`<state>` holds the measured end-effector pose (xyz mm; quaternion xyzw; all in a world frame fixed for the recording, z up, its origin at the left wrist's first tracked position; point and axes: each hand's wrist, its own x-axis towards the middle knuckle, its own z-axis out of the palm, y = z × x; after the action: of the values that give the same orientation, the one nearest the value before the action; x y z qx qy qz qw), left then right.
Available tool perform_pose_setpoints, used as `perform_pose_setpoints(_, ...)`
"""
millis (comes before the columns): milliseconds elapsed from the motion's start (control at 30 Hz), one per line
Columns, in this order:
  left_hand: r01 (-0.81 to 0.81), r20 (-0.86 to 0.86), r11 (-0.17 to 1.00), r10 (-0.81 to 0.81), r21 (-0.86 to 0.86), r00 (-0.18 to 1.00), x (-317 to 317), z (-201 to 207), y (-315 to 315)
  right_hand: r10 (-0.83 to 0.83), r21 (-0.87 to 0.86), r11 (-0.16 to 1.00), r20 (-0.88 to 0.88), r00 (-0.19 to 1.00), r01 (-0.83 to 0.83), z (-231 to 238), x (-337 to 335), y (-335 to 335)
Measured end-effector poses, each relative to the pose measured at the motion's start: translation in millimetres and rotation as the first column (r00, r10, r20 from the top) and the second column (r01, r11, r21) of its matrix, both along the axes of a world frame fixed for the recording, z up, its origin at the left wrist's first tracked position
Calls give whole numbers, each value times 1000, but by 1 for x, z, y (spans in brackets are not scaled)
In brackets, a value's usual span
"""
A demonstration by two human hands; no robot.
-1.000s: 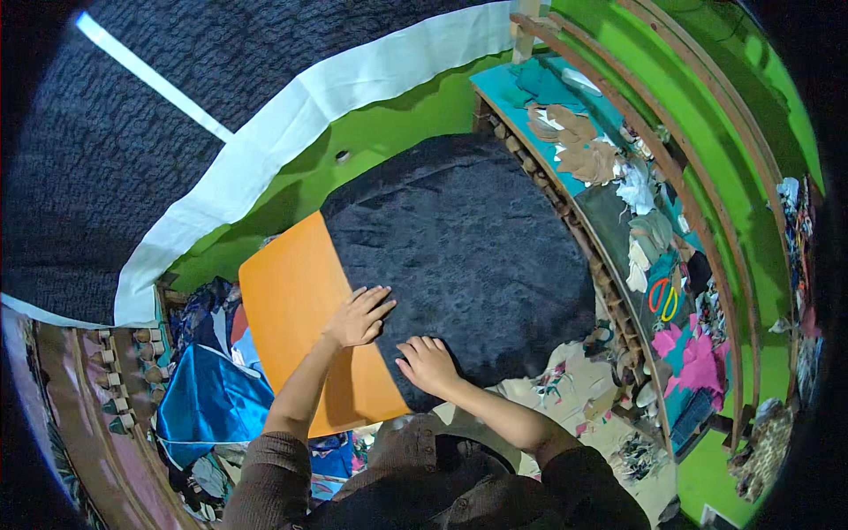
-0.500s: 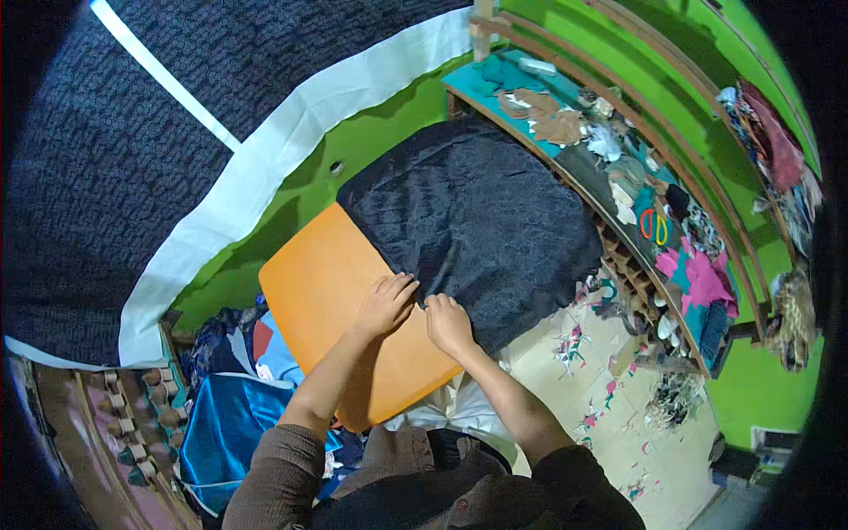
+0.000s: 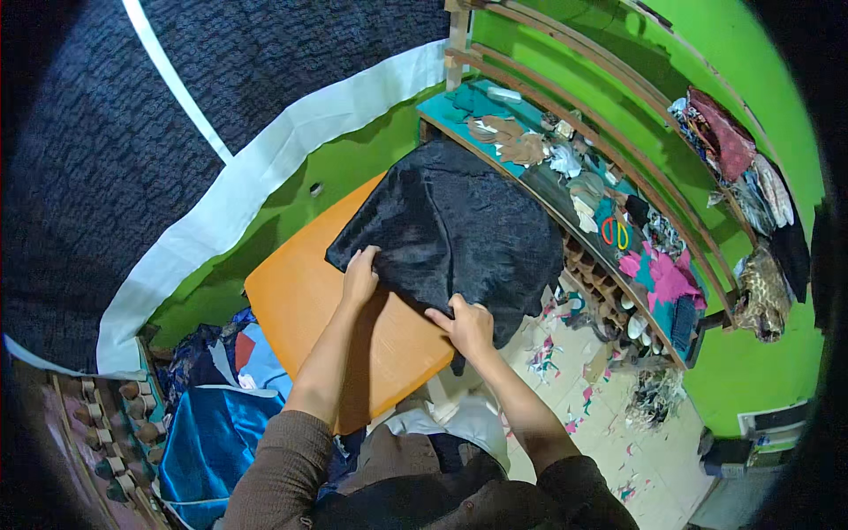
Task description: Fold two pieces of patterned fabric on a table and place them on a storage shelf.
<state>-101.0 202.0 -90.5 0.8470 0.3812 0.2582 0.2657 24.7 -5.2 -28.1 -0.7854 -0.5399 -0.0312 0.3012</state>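
A black, slightly shiny cloth (image 3: 495,230) lies over the far part of an orange board-like table top (image 3: 300,283). My left hand (image 3: 360,278) is closed on the cloth's near-left edge and holds it a little above the orange surface. Farther right, my right hand (image 3: 468,325) pinches the near edge of the same cloth. A raised fold runs through the cloth between the two hands. Part of the cloth hangs past the right side of the table top.
On the right, a long shelf (image 3: 521,181) carries fabric scraps and scissors with red and yellow handles (image 3: 616,233). Pink scraps (image 3: 662,276) lie on it too. Small cuttings litter the pale floor (image 3: 565,389). Shiny blue cloth (image 3: 216,442) is at lower left.
Both hands have gripped the cloth's near edge and moved apart, the left one leftward and away from me. The cloth's edge has lifted and a fold has formed. The view has shifted slightly.
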Motion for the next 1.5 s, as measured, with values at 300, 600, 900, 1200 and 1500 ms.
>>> perform_pose_setpoints(300,-465,229,851,415,244,880,-61,70,-35,-48,-132,989,190,981,74,-7,57,-41)
perform_pose_setpoints(600,-273,-58,734,390,622,919,-133,86,-151,336,3,937,-276,900,-349,12,132,-66)
perform_pose_setpoints(900,-119,-399,823,390,556,830,-168,79,-253,641,-334,725,5,768,-602,6,158,-92)
perform_pose_setpoints(1200,-717,243,526,702,457,670,-180,89,-285,460,-13,821,-577,675,-571,15,110,-118)
perform_pose_setpoints(1500,-777,461,391,640,494,615,-190,181,-339,819,-327,419,-267,508,-847,17,53,-130)
